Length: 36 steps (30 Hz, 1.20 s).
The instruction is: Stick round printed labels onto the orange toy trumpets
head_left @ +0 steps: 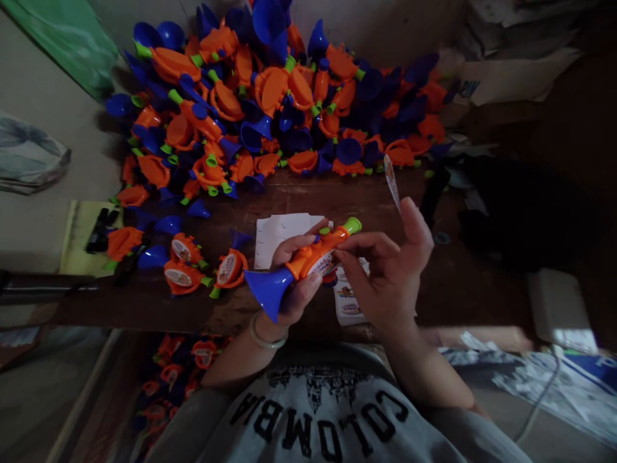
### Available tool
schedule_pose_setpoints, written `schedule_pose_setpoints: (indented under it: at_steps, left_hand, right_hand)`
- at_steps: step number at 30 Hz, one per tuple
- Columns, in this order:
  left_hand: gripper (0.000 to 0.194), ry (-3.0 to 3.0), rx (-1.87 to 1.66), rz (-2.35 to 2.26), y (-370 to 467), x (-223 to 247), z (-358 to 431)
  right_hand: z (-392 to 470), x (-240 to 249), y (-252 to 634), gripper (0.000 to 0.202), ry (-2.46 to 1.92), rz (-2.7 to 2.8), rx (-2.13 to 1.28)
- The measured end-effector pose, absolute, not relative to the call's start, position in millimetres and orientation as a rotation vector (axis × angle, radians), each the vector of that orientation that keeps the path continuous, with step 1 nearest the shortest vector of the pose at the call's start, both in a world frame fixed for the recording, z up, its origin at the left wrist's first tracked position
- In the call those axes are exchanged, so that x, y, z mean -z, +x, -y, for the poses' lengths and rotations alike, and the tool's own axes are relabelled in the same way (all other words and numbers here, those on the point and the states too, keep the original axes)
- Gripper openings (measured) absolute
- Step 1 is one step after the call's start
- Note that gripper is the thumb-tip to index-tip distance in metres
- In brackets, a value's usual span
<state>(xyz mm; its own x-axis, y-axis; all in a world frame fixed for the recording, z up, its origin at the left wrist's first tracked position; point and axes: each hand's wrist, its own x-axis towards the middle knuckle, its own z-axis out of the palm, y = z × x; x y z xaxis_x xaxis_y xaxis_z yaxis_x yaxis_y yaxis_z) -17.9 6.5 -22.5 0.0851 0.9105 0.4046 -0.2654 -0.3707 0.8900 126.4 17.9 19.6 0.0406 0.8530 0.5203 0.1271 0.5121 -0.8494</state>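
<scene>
My left hand [294, 292] is closed around a toy trumpet [313, 256] with an orange body, blue bell and green mouthpiece. The bell points down to the left. An oval sticker [324, 263] lies on the trumpet's side facing me. The thumb and forefinger of my right hand [393, 276] are pinched together at that sticker's right end. Another printed sticker [391, 183] stands up from the tip of a raised right finger. Under my hands, a sheet of stickers [348, 308] and a white paper sheet [270, 235] lie on the brown table [231, 212], partly covered.
A large heap of toy trumpets [272, 90] fills the table's back. Several stickered trumpets [183, 276] lie to the left, near a yellow pad [80, 235]. More trumpets [168, 373] sit below the table edge. On the right are a dark object [530, 212] and a white box [559, 305].
</scene>
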Motion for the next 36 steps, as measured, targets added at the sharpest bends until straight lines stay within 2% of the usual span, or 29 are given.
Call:
schedule_pose_setpoints:
  at_steps: [6, 7, 9, 11, 13, 16, 19, 22, 24, 27, 31, 33, 36]
  left_hand:
    - [0.042, 1.183, -1.603, -0.649, -17, 15, -5]
    - [0.042, 1.16, -1.603, -0.643, -17, 15, -6]
    - [0.044, 1.144, -1.578, -0.609, -15, 14, -9]
    - [0.044, 1.125, -1.572, -0.574, -11, 17, -11]
    - [0.046, 1.062, -1.573, -0.595, -8, 23, -12]
    - [0.053, 1.026, -1.508, -0.689, -5, 35, -7]
    - [0.059, 1.205, -1.486, -0.799, -5, 42, 1]
    - [0.077, 1.383, -1.558, -0.815, -8, 40, 3]
    - [0.077, 1.354, -1.551, -0.854, -12, 36, 1]
    - [0.065, 1.19, -1.486, -0.953, -16, 29, -2]
    - [0.07, 1.065, -1.523, -0.801, -19, 25, -2]
    - [0.065, 1.057, -1.525, -0.715, -20, 23, -1]
    - [0.058, 1.08, -1.503, -0.655, -22, 19, 2]
  right_hand:
    - [-31, -10, 146, 0.095, -1.182, 1.511, -0.116]
    - [-34, -8, 149, 0.098, -1.202, 1.495, -0.151]
    - [-38, -3, 149, 0.099, -1.144, 1.513, -0.449]
    - [-39, -2, 143, 0.091, -1.001, 1.55, -0.754]
    - [-40, -3, 137, 0.08, -0.945, 1.518, -0.839]
    - [-43, -6, 132, 0.076, -0.997, 1.332, -0.587]
    - [-40, -5, 131, 0.084, -0.93, 1.307, -0.287]
    - [-25, -3, 127, 0.087, -0.853, 1.512, -0.235]
    - [-11, -6, 126, 0.08, -0.842, 1.692, -0.392]
    - [1, -16, 131, 0.059, -0.78, 1.775, -0.728]
    - [-6, -24, 140, 0.028, -0.817, 1.363, -0.973]
    - [-13, -25, 142, 0.014, -0.876, 1.221, -1.012]
    - [-17, -26, 140, 0.011, -0.953, 1.166, -1.083]
